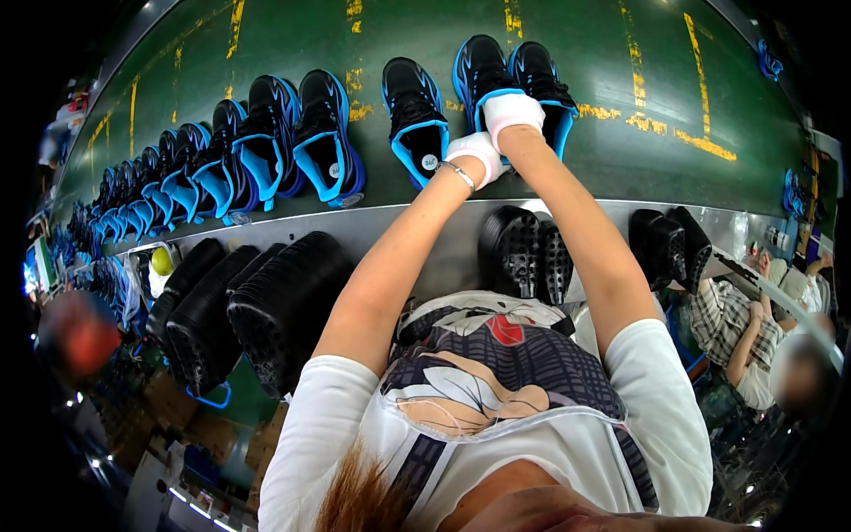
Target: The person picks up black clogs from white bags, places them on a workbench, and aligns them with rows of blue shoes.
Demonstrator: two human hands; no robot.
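Observation:
Black sneakers with bright blue lining and trim stand on a green table. My left hand (477, 158), in a white glove, closes at the heel of a middle sneaker (482, 73). My right hand (513, 113), also white-gloved, lies over that sneaker's opening, its fingers hidden from view. Just right of it, partly behind my right hand, is another sneaker (542, 75). Left of my hands a single sneaker (412, 97) stands with its toe pointing away and a round white label on its insole.
A long row of matching sneakers (266, 129) runs along the left of the green table (638, 168). Below its metal edge hang black shoe-shaped blocks (288, 284), with more blocks (510, 253) near my arms. A person in a plaid shirt (722, 328) is at the right.

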